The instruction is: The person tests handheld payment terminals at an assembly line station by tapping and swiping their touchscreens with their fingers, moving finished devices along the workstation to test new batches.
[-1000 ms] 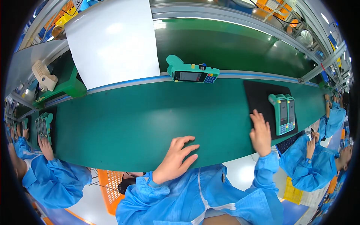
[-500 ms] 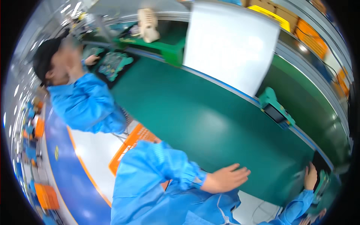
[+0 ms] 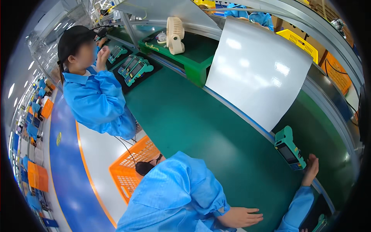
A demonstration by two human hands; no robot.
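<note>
The person's bare right hand is at the lower end of an upright teal-green plastic handheld terminal; whether the fingers grip it, touch it or sit just beside it, I cannot tell. The bare left hand is stretched flat, fingers extended and clasping nothing, over the smooth dark-green tabletop.

Writing is sparse: pale lettering on the edge of a green plastic stand, and dark print on an orange box behind the rail.

A large glossy white sheet hangs between stand and terminal, covering part of the back panel. On the stand is a cream plastic fan. Further left, a co-worker in a blue jacket is beside a black mat bearing more teal terminals. An orange perforated crate is below the table's near edge.

The terminal leans at the table's back rail — dark screen facing out, rounded hump on top, bluish keypad below.
</note>
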